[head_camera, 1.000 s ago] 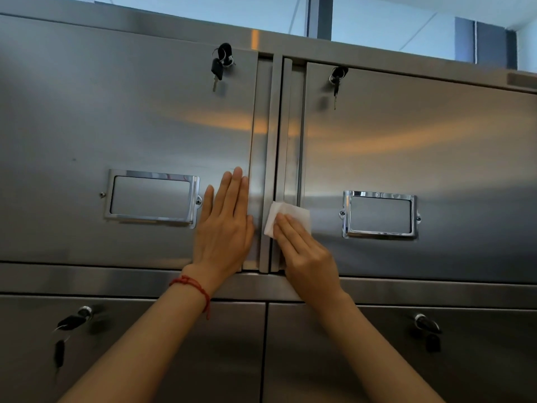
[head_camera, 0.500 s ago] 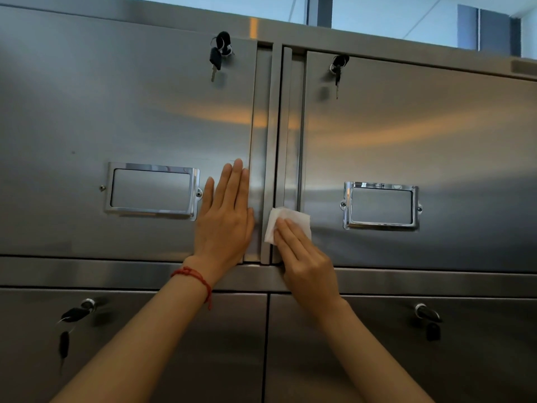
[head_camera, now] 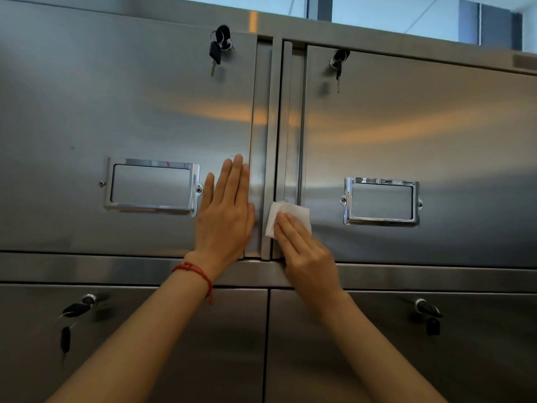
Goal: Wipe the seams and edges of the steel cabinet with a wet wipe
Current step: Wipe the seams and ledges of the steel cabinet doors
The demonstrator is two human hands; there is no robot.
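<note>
I see my right hand (head_camera: 305, 251) flat on the wet wipe (head_camera: 286, 218). My fingers (head_camera: 287, 231) are straight and close together, and they press the wipe onto the steel cabinet (head_camera: 116, 106). The wipe sits low on the middle seam (head_camera: 277, 141), the tall line where the two top doors meet, just above the flat bar (head_camera: 87, 269) that runs across under them.

My left hand (head_camera: 225, 216) lies flat on the left door, fingers straight and together, touching the steel just beside the seam. It holds nothing. I think it keeps the door from wobbling.

The wipe is white, thin and folded. I think it is very light and soft, and floppy too. It looks a bit crumpled at the top. It is wet, so it may slide easily on the shiny steel. It may also bunch up or slip out from under my fingers if I push too lightly.

I think the best way to handle it is to keep my fingers on its middle and press, so a folded edge goes into the seam. The steel is hard and smooth. The door edges may be a little sharp, so I go slowly there.
</note>
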